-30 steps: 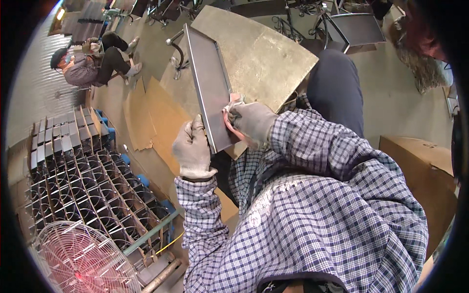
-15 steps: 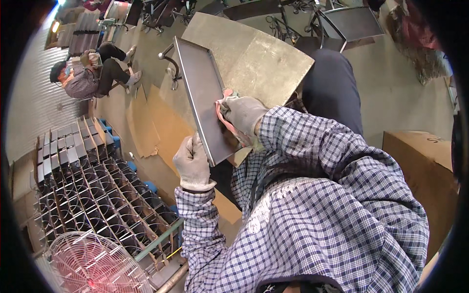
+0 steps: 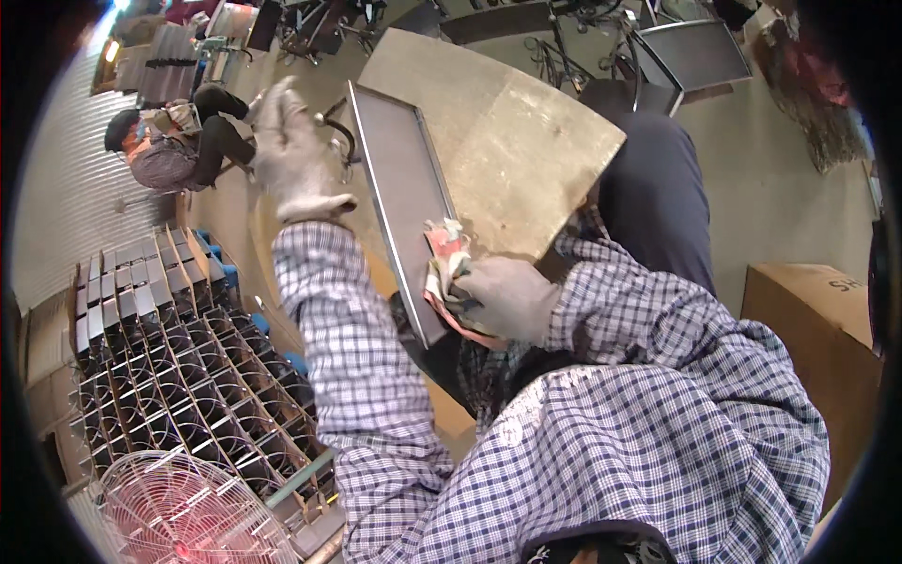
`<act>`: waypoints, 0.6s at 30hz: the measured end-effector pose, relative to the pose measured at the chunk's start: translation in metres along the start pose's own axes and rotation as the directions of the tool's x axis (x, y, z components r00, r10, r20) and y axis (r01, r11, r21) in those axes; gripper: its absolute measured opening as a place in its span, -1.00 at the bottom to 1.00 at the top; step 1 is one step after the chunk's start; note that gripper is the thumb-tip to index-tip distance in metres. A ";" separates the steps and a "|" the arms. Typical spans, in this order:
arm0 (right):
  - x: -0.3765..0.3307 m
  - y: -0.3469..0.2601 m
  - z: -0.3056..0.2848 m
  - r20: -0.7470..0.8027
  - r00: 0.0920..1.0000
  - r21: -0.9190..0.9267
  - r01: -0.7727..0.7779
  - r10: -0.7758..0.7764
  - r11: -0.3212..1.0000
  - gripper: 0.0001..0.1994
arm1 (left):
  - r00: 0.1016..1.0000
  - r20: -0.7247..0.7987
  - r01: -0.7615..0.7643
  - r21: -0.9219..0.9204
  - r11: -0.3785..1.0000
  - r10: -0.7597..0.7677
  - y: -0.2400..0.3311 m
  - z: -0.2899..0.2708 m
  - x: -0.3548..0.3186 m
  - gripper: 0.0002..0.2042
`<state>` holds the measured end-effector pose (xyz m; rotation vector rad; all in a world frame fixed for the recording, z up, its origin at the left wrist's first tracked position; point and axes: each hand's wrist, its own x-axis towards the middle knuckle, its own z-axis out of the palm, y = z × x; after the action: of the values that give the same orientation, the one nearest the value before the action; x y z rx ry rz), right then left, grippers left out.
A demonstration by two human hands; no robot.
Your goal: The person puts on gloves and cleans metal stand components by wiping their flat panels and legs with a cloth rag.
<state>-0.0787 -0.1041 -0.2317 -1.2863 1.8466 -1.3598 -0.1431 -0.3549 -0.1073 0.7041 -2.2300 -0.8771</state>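
Head view: right fingers [image 3: 467, 289] clutch crumpled cloth [image 3: 445, 242] against a rimmed tray [image 3: 399, 155].

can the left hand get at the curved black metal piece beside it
Probably yes: the left hand looks empty and open, the curved black metal piece shows just right of it, and nothing visible stands between them.

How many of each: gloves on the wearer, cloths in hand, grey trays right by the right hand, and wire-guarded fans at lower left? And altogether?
Gloves, on left hand and right hand: 2
Held cloth: 1
Grey tray: 1
Wire-guarded fan: 1
Total: 5
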 end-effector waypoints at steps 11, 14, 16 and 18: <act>0.056 -0.003 -0.001 -0.296 0.937 0.114 0.227 -0.186 0.967 -0.85 | 0.974 0.186 0.094 0.173 0.980 -0.126 -0.060 0.039 0.034 -0.45; 0.115 0.006 -0.007 -0.583 0.803 0.105 0.222 -0.121 0.969 -0.85 | 0.973 0.135 0.159 0.188 0.969 -0.186 -0.055 0.041 0.035 -0.47; 0.152 0.013 -0.024 -0.590 0.806 0.137 0.039 0.050 0.990 -0.82 | 0.975 0.140 0.133 0.245 0.960 -0.171 -0.052 0.043 0.034 -0.47; 0.191 0.020 -0.045 -0.536 0.793 0.309 -0.136 0.291 0.941 -0.75 | 0.977 0.092 0.161 0.270 0.949 -0.192 -0.050 0.043 0.033 -0.45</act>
<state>-0.2045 -0.2547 -0.2089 -0.5271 2.0194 -1.9247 -0.1830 -0.3916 -0.1575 1.0122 -2.4448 -0.7307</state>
